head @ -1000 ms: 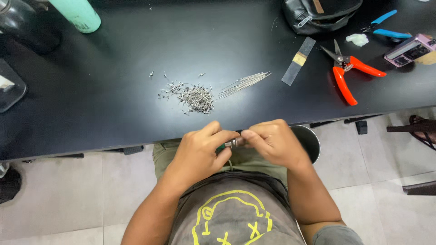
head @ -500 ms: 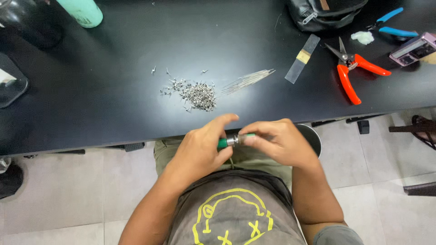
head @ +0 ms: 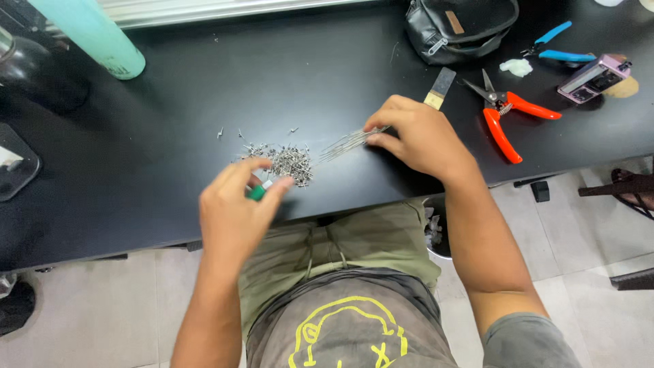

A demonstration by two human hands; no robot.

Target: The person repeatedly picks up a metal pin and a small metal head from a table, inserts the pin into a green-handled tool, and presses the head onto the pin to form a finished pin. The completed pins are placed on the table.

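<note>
Pins, thin and silvery, lie in a loose bundle [head: 347, 142] on the black surface [head: 170, 136], and your right hand [head: 419, 136] pinches their ends with closed fingers. Just left sits a heap of small metal bits [head: 286, 162]. Your left hand [head: 235, 204] grips a small green-capped tool [head: 257, 192] near the heap. Orange-handled snips [head: 507, 116] lie further right.
</note>
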